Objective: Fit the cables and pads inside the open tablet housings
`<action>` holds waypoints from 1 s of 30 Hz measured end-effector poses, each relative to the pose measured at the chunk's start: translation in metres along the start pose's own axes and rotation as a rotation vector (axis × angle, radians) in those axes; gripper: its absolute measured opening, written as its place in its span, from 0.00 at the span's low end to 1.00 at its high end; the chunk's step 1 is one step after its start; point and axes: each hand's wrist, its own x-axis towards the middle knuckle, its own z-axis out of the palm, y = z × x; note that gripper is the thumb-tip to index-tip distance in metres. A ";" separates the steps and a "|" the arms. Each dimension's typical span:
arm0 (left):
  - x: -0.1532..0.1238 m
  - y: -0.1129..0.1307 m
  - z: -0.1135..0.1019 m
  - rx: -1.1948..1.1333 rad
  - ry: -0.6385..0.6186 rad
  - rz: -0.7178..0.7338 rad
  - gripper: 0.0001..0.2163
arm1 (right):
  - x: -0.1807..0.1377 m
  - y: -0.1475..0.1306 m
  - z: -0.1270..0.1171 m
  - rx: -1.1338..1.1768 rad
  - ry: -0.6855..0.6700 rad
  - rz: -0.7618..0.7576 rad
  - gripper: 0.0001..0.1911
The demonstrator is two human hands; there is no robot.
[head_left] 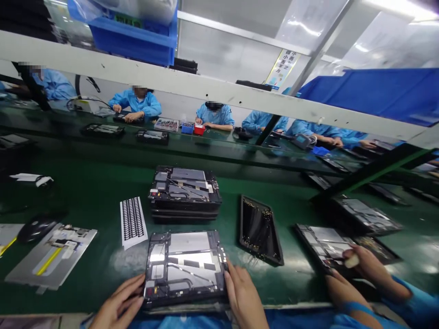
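Note:
An opened tablet point(187, 267) with grey battery panels and black cables lies in front of me in a black frame, near the bench's front edge. My left hand point(120, 299) grips its left side, fingers along the edge and thumb at the lower corner. On the opposite side, my right hand point(243, 297) holds the right edge with fingers bent round it. Just behind stands a stack of similar opened tablets point(185, 198). To its left lies a white sheet of black stickers point(133, 223). A black tray point(260, 230) with tiny gold-coloured screws sits right of the stack.
On the left, a grey display panel point(56, 258) with a yellow strip lies by a black rounded object point(39, 228). At right, a co-worker's hands point(350, 276) work on another tablet point(322, 242). A white shelf beam point(206, 93) crosses above the bench, carrying blue bins point(133, 39).

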 end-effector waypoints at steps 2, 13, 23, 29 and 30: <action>0.029 0.011 -0.014 0.099 -0.015 0.054 0.19 | 0.030 0.007 -0.003 -0.059 0.009 0.006 0.16; 0.222 0.061 -0.002 0.276 0.056 0.172 0.24 | 0.207 0.048 0.078 0.405 -0.204 0.103 0.19; 0.365 0.071 -0.018 0.318 0.036 0.108 0.18 | 0.335 0.078 0.129 0.425 -0.219 0.181 0.29; 0.392 0.084 -0.015 0.390 0.093 0.063 0.22 | 0.362 0.064 0.138 0.342 -0.135 0.247 0.36; 0.384 0.087 -0.016 0.401 0.101 0.059 0.25 | 0.354 0.058 0.130 0.322 -0.121 0.261 0.38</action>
